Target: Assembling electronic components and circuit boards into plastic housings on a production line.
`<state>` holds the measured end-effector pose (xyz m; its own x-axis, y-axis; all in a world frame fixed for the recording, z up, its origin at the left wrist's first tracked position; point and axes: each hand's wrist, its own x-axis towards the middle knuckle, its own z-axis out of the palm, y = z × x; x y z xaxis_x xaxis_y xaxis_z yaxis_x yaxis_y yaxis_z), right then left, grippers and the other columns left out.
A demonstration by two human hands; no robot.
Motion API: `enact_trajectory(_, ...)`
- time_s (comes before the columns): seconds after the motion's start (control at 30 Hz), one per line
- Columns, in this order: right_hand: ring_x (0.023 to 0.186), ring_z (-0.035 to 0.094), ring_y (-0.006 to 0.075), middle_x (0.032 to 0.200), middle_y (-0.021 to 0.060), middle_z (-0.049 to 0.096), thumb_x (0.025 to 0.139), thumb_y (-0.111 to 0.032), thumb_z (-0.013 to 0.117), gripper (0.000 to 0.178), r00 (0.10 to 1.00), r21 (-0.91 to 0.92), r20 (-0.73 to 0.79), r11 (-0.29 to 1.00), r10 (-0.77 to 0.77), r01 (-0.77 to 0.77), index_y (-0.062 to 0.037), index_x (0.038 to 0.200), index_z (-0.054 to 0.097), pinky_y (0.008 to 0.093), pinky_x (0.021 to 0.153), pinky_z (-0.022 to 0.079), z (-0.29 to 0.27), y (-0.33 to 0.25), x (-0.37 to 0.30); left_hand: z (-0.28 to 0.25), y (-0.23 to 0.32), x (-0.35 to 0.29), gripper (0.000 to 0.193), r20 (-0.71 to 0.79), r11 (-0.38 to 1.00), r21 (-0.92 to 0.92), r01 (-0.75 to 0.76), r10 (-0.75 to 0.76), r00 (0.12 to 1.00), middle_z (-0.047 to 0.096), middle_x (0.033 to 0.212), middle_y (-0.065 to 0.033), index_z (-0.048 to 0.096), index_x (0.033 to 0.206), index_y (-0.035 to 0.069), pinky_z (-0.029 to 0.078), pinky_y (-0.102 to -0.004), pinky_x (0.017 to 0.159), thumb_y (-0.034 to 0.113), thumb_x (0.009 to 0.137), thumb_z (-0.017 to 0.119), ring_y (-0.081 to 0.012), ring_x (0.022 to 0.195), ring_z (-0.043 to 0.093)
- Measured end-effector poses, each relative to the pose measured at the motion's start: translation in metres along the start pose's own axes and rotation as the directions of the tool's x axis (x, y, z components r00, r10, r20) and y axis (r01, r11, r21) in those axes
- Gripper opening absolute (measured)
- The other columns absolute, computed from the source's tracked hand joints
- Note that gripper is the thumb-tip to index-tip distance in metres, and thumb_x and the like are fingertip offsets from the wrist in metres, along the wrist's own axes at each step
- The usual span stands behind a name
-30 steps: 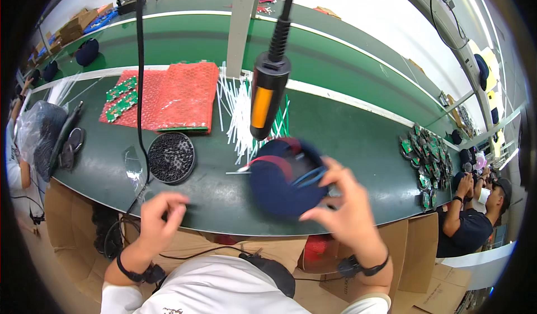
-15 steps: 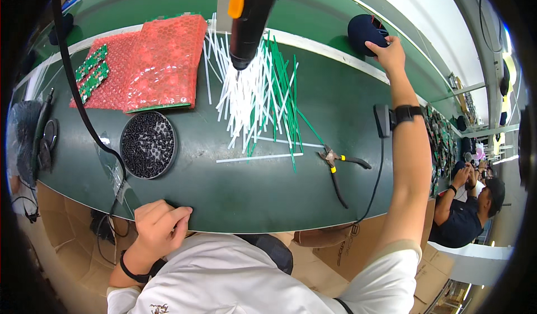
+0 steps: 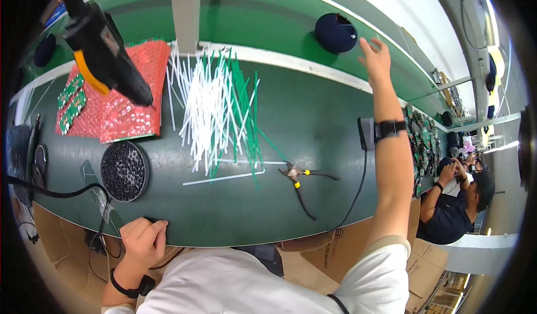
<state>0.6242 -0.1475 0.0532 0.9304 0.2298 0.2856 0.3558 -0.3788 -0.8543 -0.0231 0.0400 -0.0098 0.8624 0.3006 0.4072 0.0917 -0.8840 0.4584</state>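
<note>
My right hand (image 3: 378, 63) has come away from the dark navy-blue, rounded object (image 3: 334, 33) that it gripped half a second earlier. The object now rests on the glossy green ledge (image 3: 263, 26) beyond my dark-green bench (image 3: 330, 140), at 1 o'clock from the view's centre. My right hand lies just beside it, on its 4 o'clock side, fingers spread and holding nothing visible. At 8 o'clock, by the bench's near edge, my left hand (image 3: 143, 241) has its fingers curled in; I cannot tell whether they pinch anything. The round grey dish (image 3: 147, 171) of small black pieces (image 3: 123, 171) stands near it, towards 9 o'clock. Thin white and green plastic strips (image 3: 215, 112) fan out at 10 o'clock; black-handled pliers with yellow bands (image 3: 294, 174) lie splayed between 4 and 5.
</note>
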Motion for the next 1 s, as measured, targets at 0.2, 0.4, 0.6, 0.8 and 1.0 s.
enact_trajectory(0.2, 0.093, 0.070, 0.0197, 0.111, 0.0121, 0.069, 0.102, -0.023, 0.070, 0.036, 0.998, 0.418, -0.020, 0.908, 0.051, -0.038, 0.0020, 0.124, 0.056, 0.0330, 0.073, 0.059, 0.000, -0.078, -0.092, -0.004, 0.033, 0.012, 0.011, 0.005, 0.837, -0.432, 0.337, -0.371, 0.929, 0.062, 0.071, -0.0098, 0.073, 0.092, 0.004, 0.045, -0.0339, 0.054, 0.001, 0.083, 0.078, -0.0218, 0.059, 0.060)
enact_trajectory(0.4, 0.074, 0.067, 0.0138, 0.098, 0.0090, 0.070, 0.102, -0.026, 0.069, 0.030, 0.994, 0.476, -0.060, 0.872, -0.092, 0.110, -0.0014, 0.116, 0.058, 0.0270, 0.055, 0.053, 0.052, -0.153, -0.209, 0.056, 0.146, 0.097, 0.062, -0.134, 0.757, -0.638, -0.137, 0.065, 0.989, 0.058, 0.113, -0.0141, 0.054, 0.129, 0.003, 0.052, -0.0367, 0.085, 0.017, 0.079, 0.089, -0.0254, 0.100, 0.062)
enact_trajectory(0.6, 0.070, 0.063, 0.0128, 0.100, 0.0091, 0.070, 0.104, -0.026, 0.066, 0.031, 0.986, 0.511, -0.159, 0.858, 0.050, 0.039, -0.0008, 0.118, 0.057, 0.0269, 0.056, 0.050, 0.033, -0.157, -0.275, 0.067, 0.180, 0.092, 0.065, 0.140, 0.548, -0.837, -0.010, 0.232, 0.962, 0.059, 0.098, -0.0099, 0.052, 0.117, 0.005, 0.052, -0.0353, 0.083, 0.007, 0.067, 0.093, -0.0239, 0.091, 0.062)
enact_trajectory(0.8, 0.074, 0.058, 0.0140, 0.097, 0.0098, 0.065, 0.109, -0.016, 0.055, 0.015, 0.950, 0.917, 0.141, 0.324, 0.280, -0.232, -0.0030, 0.116, 0.056, 0.0280, 0.062, 0.051, 0.005, -0.129, -0.321, 0.055, 0.157, 0.111, 0.034, 0.161, 0.621, -0.721, -0.306, 0.581, 0.798, 0.067, 0.089, -0.0091, 0.069, 0.098, 0.004, 0.052, -0.0325, 0.077, 0.013, 0.068, 0.080, -0.0211, 0.081, 0.064)
enact_trajectory(1.0, 0.099, 0.068, 0.0236, 0.120, 0.0195, 0.065, 0.104, 0.003, 0.048, 0.037, 0.955, 0.874, 0.218, 0.396, 0.201, -0.283, 0.0006, 0.142, 0.048, 0.0340, 0.083, 0.059, -0.019, -0.139, -0.385, 0.034, 0.158, 0.149, 0.032, 0.108, 0.720, -0.571, -0.393, 0.541, 0.834, 0.071, 0.085, -0.0078, 0.070, 0.096, 0.002, 0.054, -0.0325, 0.074, 0.014, 0.068, 0.079, -0.0138, 0.078, 0.064)
